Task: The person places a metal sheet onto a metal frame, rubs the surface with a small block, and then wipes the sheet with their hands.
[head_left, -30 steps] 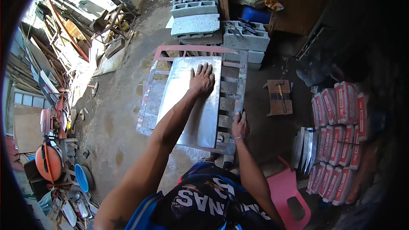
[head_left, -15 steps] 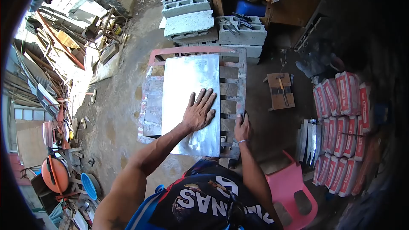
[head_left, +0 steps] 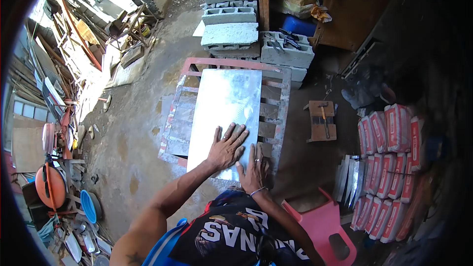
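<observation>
A shiny metal sheet point(head_left: 226, 103) lies on a slatted metal frame point(head_left: 283, 103) with worn reddish and grey paint. My left hand point(head_left: 227, 149) rests flat on the lower part of the sheet, fingers spread. Close beside it, my right hand point(head_left: 253, 170) lies at the sheet's lower right edge, its thumb apart and its fingers pointing away from me. Some of its fingers reach over the frame's slats. Neither hand is wrapped round anything.
Concrete blocks point(head_left: 229, 34) stand beyond the frame. A hammer point(head_left: 324, 118) lies on a small wooden stool point(head_left: 321, 133) to the right. Stacked bags point(head_left: 387, 167) and a pink chair point(head_left: 315, 221) are at the right, scrap wood point(head_left: 74, 34) at the left.
My right hand has left the frame's right rail and come onto the sheet's lower right edge. My left hand sits lower on the sheet. The view has shifted slightly.
</observation>
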A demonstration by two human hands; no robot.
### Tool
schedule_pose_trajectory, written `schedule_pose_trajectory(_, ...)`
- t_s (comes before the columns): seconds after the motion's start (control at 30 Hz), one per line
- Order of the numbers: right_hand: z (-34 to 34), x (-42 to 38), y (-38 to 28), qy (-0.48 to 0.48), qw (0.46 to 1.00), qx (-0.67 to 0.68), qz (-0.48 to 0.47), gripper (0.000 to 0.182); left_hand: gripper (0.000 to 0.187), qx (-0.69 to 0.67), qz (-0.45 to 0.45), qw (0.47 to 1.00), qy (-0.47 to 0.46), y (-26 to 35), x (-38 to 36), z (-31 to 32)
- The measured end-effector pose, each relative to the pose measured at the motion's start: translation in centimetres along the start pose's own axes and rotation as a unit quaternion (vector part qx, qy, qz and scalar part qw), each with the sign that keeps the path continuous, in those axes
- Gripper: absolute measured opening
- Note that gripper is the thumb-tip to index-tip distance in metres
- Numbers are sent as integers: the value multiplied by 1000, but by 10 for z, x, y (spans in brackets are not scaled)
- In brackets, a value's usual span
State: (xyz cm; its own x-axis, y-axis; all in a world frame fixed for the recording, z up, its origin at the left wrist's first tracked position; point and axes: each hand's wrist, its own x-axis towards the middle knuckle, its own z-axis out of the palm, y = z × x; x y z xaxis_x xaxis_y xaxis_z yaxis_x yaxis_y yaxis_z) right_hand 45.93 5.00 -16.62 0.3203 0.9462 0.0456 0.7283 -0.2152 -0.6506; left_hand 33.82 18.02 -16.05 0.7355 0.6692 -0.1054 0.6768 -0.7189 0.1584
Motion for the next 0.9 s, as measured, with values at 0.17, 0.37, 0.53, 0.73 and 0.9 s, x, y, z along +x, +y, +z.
schedule_pose_trajectory(0.17,15,-7,3,22,996,-78,-38,77,58,-5,-149,986,76,-44,65,-11)
schedule_pose_trajectory(0.37,13,-5,7,44,995,-71,-58,73,62,-42,-1,998,38,-9,144,-1)
schedule_pose_trajectory(0.53,20,-8,5,59,995,-56,-55,71,61,-75,-128,985,91,-47,170,-22)
schedule_pose_trajectory(0.73,19,-7,9,64,995,-59,-52,71,64,-29,-5,999,36,-25,147,-12)
schedule_pose_trajectory(0.9,18,-8,4,63,996,-52,-49,70,63,-54,-179,979,80,-63,170,-27)
